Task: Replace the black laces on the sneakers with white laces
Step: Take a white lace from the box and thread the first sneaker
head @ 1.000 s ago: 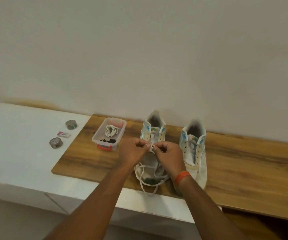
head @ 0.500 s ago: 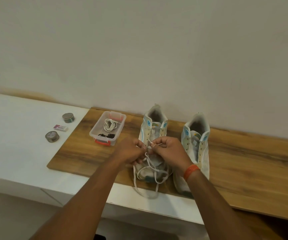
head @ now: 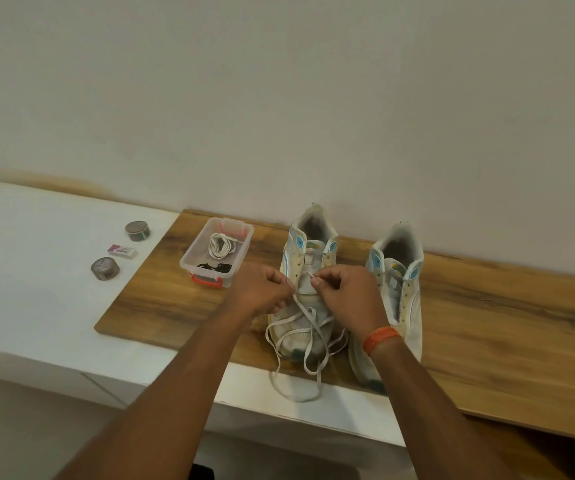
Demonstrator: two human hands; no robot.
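Note:
Two white sneakers with blue marks stand on a wooden board [head: 486, 306], heels toward the wall. Over the left sneaker [head: 310, 244], my left hand [head: 261, 289] pinches the white lace [head: 308, 320] at the shoe's left eyelet row. My right hand [head: 348, 292] pinches the lace tip above the tongue. Loose lace loops cross the toe and hang over the board's front edge. The right sneaker [head: 400, 268] has no lace that I can see. A clear plastic box [head: 194, 258] with red clips holds a coiled white lace [head: 222, 245] and black laces [head: 216, 268].
The board lies on a white counter [head: 36, 306] against a plain wall. On the counter to the left sit two small round tins [head: 138, 231] [head: 105, 269] and a small white packet [head: 122, 251]. The board runs on to the right.
The view has shifted slightly. Both hands stay over the left sneaker; my right hand has drawn the lace tip up a little above the tongue. More lace hangs over the front edge.

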